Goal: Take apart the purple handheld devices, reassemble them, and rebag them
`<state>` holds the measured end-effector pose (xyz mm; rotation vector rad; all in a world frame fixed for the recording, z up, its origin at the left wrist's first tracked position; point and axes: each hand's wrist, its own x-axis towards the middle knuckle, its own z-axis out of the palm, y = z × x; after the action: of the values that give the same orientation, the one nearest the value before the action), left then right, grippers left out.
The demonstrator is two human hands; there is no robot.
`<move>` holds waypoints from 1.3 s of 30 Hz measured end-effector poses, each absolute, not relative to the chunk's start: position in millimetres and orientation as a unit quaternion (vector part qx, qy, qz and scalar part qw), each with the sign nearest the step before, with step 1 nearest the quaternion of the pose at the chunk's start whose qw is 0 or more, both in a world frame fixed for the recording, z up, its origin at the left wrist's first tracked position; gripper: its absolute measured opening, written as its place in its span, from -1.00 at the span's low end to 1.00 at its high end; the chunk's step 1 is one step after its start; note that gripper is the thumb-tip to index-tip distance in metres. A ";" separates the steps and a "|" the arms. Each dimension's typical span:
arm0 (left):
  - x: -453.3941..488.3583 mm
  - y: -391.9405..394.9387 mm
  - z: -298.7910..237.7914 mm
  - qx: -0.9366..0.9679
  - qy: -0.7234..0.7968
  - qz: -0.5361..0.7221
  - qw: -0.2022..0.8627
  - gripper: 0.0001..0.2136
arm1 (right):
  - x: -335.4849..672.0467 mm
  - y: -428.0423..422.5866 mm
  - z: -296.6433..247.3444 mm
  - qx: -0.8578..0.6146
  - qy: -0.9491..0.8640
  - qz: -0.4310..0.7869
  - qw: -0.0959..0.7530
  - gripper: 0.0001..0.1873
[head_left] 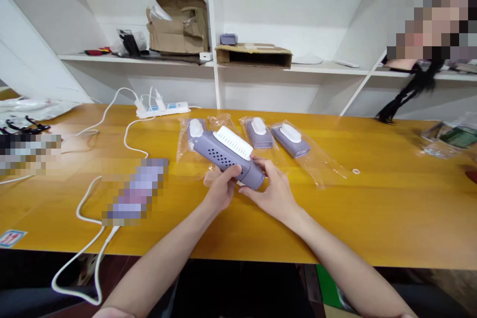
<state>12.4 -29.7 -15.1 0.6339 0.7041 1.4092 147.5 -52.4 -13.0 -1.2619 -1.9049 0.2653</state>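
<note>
Head view: L hand grasps a purple device, thumb on its side near the dotted holes, other fingers partly hidden behind. R hand also has hold of it, thumb & fingers round the near-right end. Device is tilted, mid-table, one end far left, other near right, w/ a white ridged pc on top. Just beyond, 3 purple units w/ white tops lie in/on clear plastic bags; small white ring to the right. Left on the wooden table: pixelated slab w/ white cable at its near end. Far left, white power strip. Far shelf bears torn cardboard box, flat carton. Far right, another person, pixelated.
</note>
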 end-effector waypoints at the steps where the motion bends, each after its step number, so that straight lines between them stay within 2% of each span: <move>1: 13.1 -30.7 -14.8 0.272 0.303 0.625 0.666 -0.48 | 148.1 -51.7 -15.4 -0.491 -0.764 0.060 0.414 -0.45; 6: 19.5 -38.2 -16.2 0.258 0.286 0.636 0.669 -0.49 | 150.7 -48.9 -25.9 -0.436 -0.767 -0.200 0.425 -0.63; 10: 22.2 -40.3 -20.4 0.279 0.289 0.643 0.652 -0.42 | 151.4 -50.5 -20.6 -0.411 -0.762 -0.296 0.403 -0.75; 15: 24.9 -40.2 -19.1 0.259 0.291 0.664 0.638 -0.44 | 146.8 -53.4 -14.8 -0.417 -0.762 -0.274 0.413 -0.87; 24: 21.8 -36.6 -6.6 0.167 0.332 0.666 0.647 -0.63 | 146.5 -48.4 -18.9 -0.379 -0.789 -0.270 0.402 -0.79; 31: 23.2 -35.3 -7.1 0.254 0.291 0.714 0.584 -0.66 | 135.4 -47.2 -17.3 -0.398 -0.759 -0.294 0.423 -0.89; 39: 25.7 -33.8 1.8 0.143 0.346 0.696 0.613 -0.66 | 137.0 -42.4 -21.4 -0.366 -0.783 -0.275 0.422 -0.87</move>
<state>25.7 -33.8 1.8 0.3299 0.7982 1.6043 137.0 -42.4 -21.4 -0.9170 -1.9596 -0.6876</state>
